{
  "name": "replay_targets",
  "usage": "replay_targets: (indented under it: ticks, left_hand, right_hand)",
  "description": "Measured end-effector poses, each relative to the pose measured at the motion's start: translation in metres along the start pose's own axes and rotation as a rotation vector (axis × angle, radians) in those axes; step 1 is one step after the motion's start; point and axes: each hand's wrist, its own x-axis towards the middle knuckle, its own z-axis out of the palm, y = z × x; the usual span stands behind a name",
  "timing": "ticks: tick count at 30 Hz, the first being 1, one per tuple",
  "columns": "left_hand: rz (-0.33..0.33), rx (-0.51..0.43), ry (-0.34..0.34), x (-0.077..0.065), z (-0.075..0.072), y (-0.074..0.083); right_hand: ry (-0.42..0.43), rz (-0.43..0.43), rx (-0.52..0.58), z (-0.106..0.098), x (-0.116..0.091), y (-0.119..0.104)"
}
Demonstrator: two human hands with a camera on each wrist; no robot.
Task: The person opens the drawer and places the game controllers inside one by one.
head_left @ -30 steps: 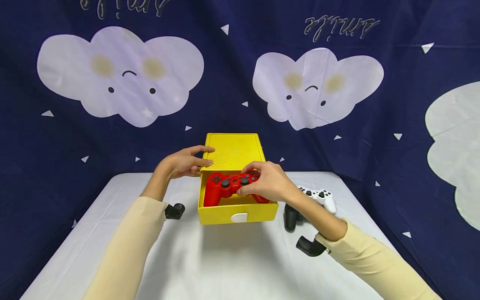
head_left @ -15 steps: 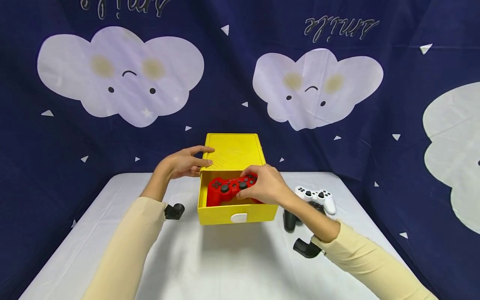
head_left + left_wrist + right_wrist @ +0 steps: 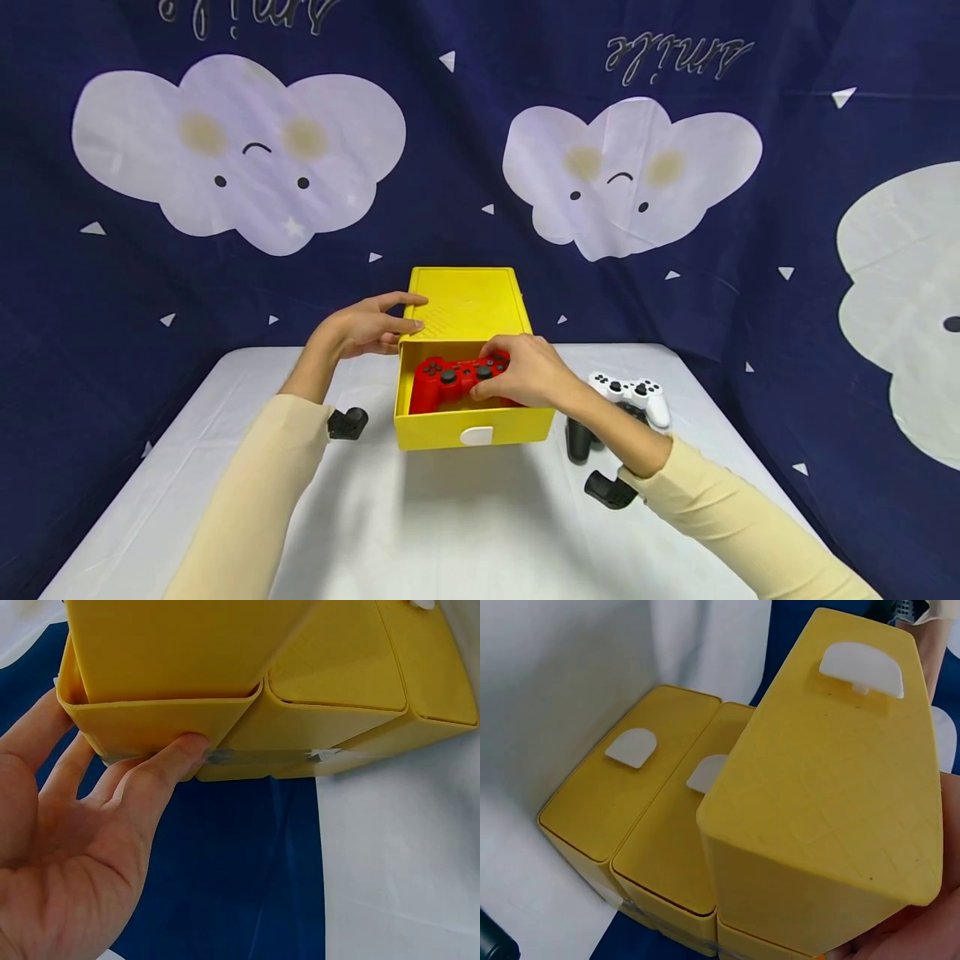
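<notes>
Lower and a little further left than a second ago, the red game controller [image 3: 462, 369] has sunk towards the floor of the drawer [image 3: 435, 433], and the right hand has gone down with it, while the left hand [image 3: 363, 329] stays where it was. From the left: that hand, fingers nearly straight and spread, steadies the side and top edge of the yellow drawer cabinet [image 3: 468, 300] without gripping it. Next comes the red controller, inside the pulled-out top drawer. Its long axis runs across the drawer, rising slightly to the right; the sticks and buttons face up, and the visible left grip points towards the drawer front. At its right end, the right hand [image 3: 528, 371] is closed only as far as a pinch between thumb and fingers. Beyond the cabinet, a black controller [image 3: 577, 442] and a white controller [image 3: 628, 393] lie on the surface [image 3: 465, 525]. The likeliest trouble is the right grip snagging on the drawer's side wall, since the fit looks tight; pressing on the overhanging drawer might also tip the cabinet forward should the left hand's support slacken.
</notes>
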Motion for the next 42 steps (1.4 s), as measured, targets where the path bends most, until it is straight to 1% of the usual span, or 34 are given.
replay_targets:
  ticks: [6,11,15,23,27,31,37,42]
  left_hand:
    - [-0.002,0.001,-0.003,0.000,0.000,-0.001]
    - [-0.003,-0.005,-0.007,0.001,0.001,0.000]
    - [-0.008,-0.008,0.000,0.000,0.000,0.000]
    - [-0.007,-0.002,0.008,-0.001,0.002,0.002]
    - [-0.008,-0.013,0.004,-0.001,0.002,0.001]
    - [-0.012,-0.034,-0.006,0.000,0.003,-0.001]
    - [-0.006,-0.029,0.002,0.000,0.004,-0.002]
    - [0.003,-0.015,0.009,0.000,0.002,0.000]
  right_hand:
    - [-0.051,0.010,-0.059,-0.002,0.000,0.000]
    - [-0.087,0.015,-0.081,-0.003,-0.001,-0.001]
    - [-0.108,0.019,-0.071,-0.004,-0.001,-0.002]
    - [-0.121,0.017,-0.051,-0.007,-0.001,-0.002]
    - [-0.127,-0.002,-0.043,-0.009,-0.003,-0.002]
    - [-0.124,0.000,-0.020,-0.011,-0.006,0.002]
    - [-0.105,0.005,0.023,-0.023,-0.015,0.002]
    - [-0.122,0.007,0.040,-0.038,-0.024,0.002]
